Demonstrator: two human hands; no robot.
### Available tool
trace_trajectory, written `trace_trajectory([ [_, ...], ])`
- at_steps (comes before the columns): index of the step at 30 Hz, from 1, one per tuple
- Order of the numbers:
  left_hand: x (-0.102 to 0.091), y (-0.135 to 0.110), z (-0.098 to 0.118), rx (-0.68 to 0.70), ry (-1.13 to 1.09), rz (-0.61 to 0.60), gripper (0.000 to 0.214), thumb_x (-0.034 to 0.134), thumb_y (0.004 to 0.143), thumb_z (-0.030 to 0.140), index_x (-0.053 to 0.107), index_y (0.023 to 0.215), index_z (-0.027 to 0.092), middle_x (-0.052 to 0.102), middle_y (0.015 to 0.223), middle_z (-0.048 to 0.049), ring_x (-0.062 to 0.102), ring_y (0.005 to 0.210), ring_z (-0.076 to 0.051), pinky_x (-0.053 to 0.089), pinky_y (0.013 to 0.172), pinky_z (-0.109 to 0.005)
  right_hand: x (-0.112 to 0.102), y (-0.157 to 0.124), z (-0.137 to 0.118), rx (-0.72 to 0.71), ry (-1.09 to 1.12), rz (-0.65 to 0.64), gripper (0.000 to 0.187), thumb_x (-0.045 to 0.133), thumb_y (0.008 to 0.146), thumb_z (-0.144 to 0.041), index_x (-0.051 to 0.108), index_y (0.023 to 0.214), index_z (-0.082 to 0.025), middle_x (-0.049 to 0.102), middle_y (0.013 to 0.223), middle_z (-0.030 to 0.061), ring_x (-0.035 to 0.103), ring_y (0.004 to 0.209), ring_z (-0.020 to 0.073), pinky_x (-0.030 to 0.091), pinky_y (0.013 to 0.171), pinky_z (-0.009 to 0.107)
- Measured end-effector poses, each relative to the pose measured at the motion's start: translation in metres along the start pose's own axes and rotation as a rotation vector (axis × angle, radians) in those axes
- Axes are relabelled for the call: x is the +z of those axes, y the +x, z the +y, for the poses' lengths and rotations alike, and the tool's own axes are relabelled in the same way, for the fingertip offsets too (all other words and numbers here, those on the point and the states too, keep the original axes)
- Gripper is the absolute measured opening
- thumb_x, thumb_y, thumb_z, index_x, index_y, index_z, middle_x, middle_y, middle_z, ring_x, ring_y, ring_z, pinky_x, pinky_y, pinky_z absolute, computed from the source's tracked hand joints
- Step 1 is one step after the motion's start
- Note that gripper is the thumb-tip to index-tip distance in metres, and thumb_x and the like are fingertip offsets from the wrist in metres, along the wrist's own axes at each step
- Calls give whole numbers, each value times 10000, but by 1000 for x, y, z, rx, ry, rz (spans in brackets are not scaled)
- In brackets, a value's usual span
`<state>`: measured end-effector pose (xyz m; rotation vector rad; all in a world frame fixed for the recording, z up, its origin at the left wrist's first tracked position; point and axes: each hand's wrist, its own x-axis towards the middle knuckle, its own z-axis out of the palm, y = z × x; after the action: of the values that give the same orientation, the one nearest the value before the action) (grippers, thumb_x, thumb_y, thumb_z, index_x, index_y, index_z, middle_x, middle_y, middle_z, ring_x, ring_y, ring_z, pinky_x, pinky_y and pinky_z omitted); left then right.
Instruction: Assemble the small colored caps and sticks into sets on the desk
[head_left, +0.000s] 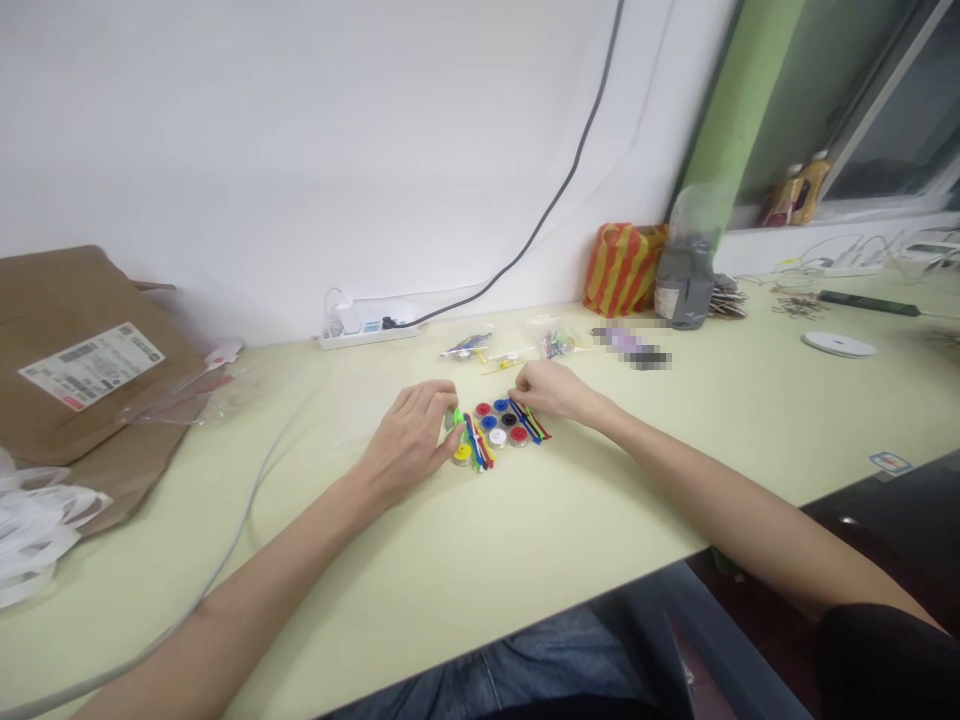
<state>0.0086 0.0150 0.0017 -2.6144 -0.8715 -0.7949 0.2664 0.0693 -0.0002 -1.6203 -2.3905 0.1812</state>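
Observation:
Both my hands are over a small cluster of round coloured caps [499, 430], red, blue, black, white and yellow, lying in rows on the pale green table [540, 520]. Coloured plastic strips [476, 442] lie across the cluster's left side, and more [529, 420] lie at its right. My left hand [409, 435] curls around a bright green piece [454, 418] at the cluster's left edge. My right hand [551, 390] rests its fingertips on the far right end of the strips. Small clear bags of parts [469, 346] lie just beyond my hands.
A power strip [367, 337] with a black cable sits against the wall. A cardboard mailer [75, 350] and white plastic lie at the left. An orange striped bag [624, 270], a grey bag [684, 285], a white disc [838, 344] and a black tool [868, 303] lie farther right.

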Motion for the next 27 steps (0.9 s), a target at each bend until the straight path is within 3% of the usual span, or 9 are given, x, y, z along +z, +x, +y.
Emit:
trace_trajectory([
  [15, 0, 2, 1, 34, 84, -4, 141, 486, 983, 260, 520, 1086, 170, 635, 1144, -126, 589, 1105, -249, 444, 955, -411, -2, -1, -2, 38, -55, 18, 349, 544, 882, -332, 579, 583, -157, 577, 602, 45, 429, 559, 124, 234, 548, 280],
  [18, 0, 2, 0, 39, 109, -2, 143, 495, 984, 268, 544, 1081, 175, 646, 1124, -117, 595, 1087, -248, 442, 943, -406, -10, -6, -10, -98, 116, 114, 336, 542, 903, -303, 612, 613, -147, 594, 604, 30, 448, 567, 116, 274, 560, 265],
  [20, 0, 2, -1, 40, 120, 16, 133, 513, 980, 282, 555, 1053, 179, 658, 1087, -106, 601, 1067, -248, 443, 925, -400, -16, -10, -19, -248, 342, 135, 269, 553, 918, -295, 678, 738, -138, 647, 664, 26, 512, 609, 114, 334, 595, 243],
  [23, 1, 1, -3, 46, 126, 58, 125, 554, 965, 305, 560, 993, 184, 673, 1017, -93, 604, 1063, -256, 446, 901, -400, -19, -18, -34, -401, 636, 85, 210, 594, 917, -304, 717, 908, -135, 704, 760, 30, 596, 672, 118, 396, 629, 228],
  [27, 3, -1, -5, 77, 116, 103, 159, 604, 942, 341, 548, 924, 194, 685, 958, -81, 608, 1059, -261, 452, 882, -398, -13, -24, -50, -460, 760, 50, 155, 638, 885, -270, 718, 906, -139, 713, 814, 30, 609, 710, 119, 425, 636, 225],
])
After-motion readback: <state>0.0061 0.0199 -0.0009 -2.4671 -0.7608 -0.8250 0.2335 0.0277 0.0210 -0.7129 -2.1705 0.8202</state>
